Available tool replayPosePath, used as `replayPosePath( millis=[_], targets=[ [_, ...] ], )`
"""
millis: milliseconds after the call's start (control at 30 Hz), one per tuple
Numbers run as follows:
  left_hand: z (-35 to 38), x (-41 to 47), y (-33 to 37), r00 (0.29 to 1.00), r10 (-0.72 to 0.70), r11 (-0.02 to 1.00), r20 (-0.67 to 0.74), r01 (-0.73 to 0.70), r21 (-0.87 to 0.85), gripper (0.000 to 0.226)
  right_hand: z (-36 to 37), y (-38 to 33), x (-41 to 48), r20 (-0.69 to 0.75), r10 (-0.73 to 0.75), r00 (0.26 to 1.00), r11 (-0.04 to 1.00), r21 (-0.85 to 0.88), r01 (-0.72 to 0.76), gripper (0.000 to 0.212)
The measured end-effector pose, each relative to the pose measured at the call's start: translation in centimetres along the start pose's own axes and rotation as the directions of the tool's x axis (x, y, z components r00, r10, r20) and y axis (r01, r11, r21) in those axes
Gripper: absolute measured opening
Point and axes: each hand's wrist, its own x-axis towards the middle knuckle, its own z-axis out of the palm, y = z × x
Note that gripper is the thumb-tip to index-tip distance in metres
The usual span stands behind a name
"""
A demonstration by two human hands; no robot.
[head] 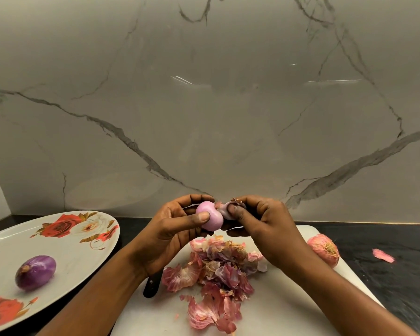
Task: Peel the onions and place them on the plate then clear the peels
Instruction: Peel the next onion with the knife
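- The onion (209, 215) is held up in the air between both hands, above the board (289, 299).
- It is gripped by the L hand (170, 229): the thumb is pressed on the front & the fingers are curled round the back.
- A bit of peel (224, 210) is pinched by the R hand (264, 229) between thumb & fingers. It is just right of the onion & touching it.
- Where it is not covered by the fingers, the onion is seen bare, pink & shiny.
- Right under the grip, a pile of peels (218, 270) is spread on the white board.
- Under the L wrist, a black knife handle (152, 286) is seen. The blade is hidden by the arm.
- Well left of the grip & lower, a plate (70, 243) w/ red flowers is set on the counter (398, 275).
- A 2nd onion (35, 272), purple & peeled, is laid on its side on the plate.
- Right of the R hand & lower, a 3rd onion (324, 249) w/ dry skin on is seen at the board's edge.
- Further right, one small pink scrap (383, 255) is seen on the dark counter, well apart from the grip.
- Behind the grip, a grey marble wall (204, 105) is seen.
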Motion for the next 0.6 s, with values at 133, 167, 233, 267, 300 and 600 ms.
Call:
replayPosePath(
  millis=[133, 167, 233, 267, 300, 600],
  targets=[
    [0.1, 0.0, 0.1, 1.000, 0.001, 0.999, -0.028, 0.001, 0.041, 0.044, -0.2, -0.7, -0.1, 0.023, 0.065, 0.998, 0.995, 0.074, -0.066, 0.025],
    [0.2, 0.0, 0.1, 0.999, -0.001, 0.999, -0.037, 0.003, 0.054, 0.046, -0.1, -0.7, -0.2, 0.033, 0.064, 0.997, 0.996, 0.060, -0.066, 0.034],
    [0.5, -0.1, 0.2, 0.999, -0.001, 0.996, -0.045, 0.005, 0.087, 0.043, 0.0, -0.8, -0.3, 0.049, 0.055, 0.997, 0.998, 0.025, -0.057, 0.044],
    [0.6, -0.2, 0.3, 0.999, 0.003, 0.994, -0.045, 0.002, 0.109, 0.040, 0.0, -0.7, -0.3, 0.056, 0.046, 0.997, 0.999, 0.017, -0.047, 0.042],
    [0.7, -0.3, 0.3, 0.999, 0.010, 0.990, -0.044, -0.004, 0.138, 0.039, -0.1, -0.7, -0.3, 0.058, 0.037, 0.998, 0.999, 0.019, -0.038, 0.038],
    [1.1, -0.6, 0.1, 0.995, 0.097, 0.956, -0.028, -0.085, 0.282, 0.041, -0.5, -0.3, 0.0, -0.014, -0.009, 1.000, 0.999, 0.042, 0.010, 0.026]
  ],
)
